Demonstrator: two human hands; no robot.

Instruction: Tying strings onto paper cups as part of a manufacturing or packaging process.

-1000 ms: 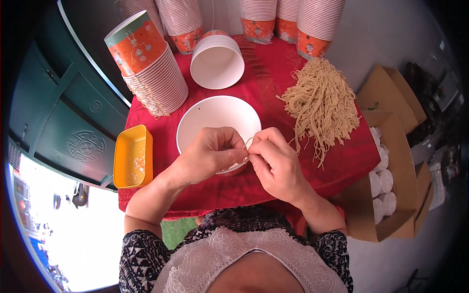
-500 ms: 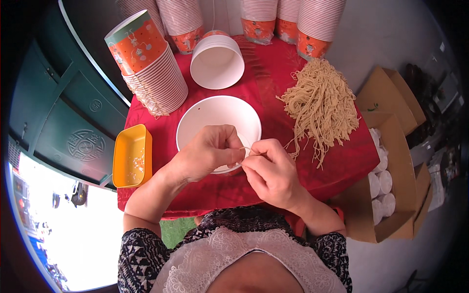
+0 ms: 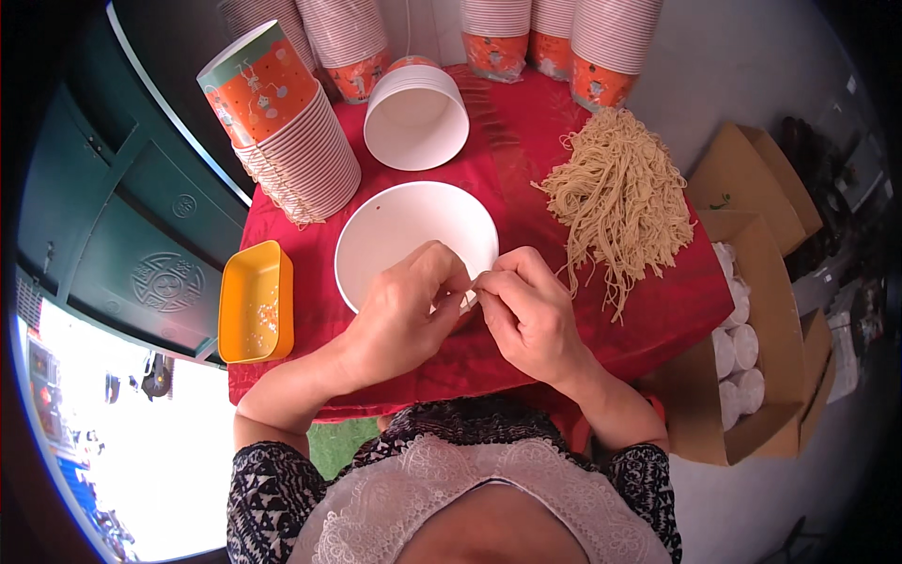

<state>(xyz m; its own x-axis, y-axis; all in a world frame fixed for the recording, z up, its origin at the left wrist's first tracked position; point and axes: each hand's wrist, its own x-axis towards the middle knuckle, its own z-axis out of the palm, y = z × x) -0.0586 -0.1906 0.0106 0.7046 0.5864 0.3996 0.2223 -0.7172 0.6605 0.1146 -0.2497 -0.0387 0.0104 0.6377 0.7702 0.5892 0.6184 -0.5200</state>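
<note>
A round white-lined paper bucket (image 3: 387, 226) stands on the table in front of me, its opening facing up and a small dark hole near its far-left rim. Over its near edge, my left hand (image 3: 402, 308) and my right hand (image 3: 532, 312) meet with fingertips pinched. Between them a short bit of pale cord (image 3: 472, 293) shows at the bucket's near-right rim. Fingers hide most of the cord and that part of the rim. To the right lies a large loose heap of beige cords (image 3: 625, 202), some ends trailing toward my right hand.
A leaning stack of paper buckets (image 3: 305, 155) has cords hanging down its side. Behind lies another bucket (image 3: 416, 122) on its side. A yellow tray (image 3: 228, 320) holds small pale and orange bits. An open cardboard box (image 3: 775, 376) with white rolls stands beside the red-covered table (image 3: 601, 343).
My left hand has turned over, its back now facing up more. Both hands stay together at the near rim, and the bucket has shifted slightly to the left.
</note>
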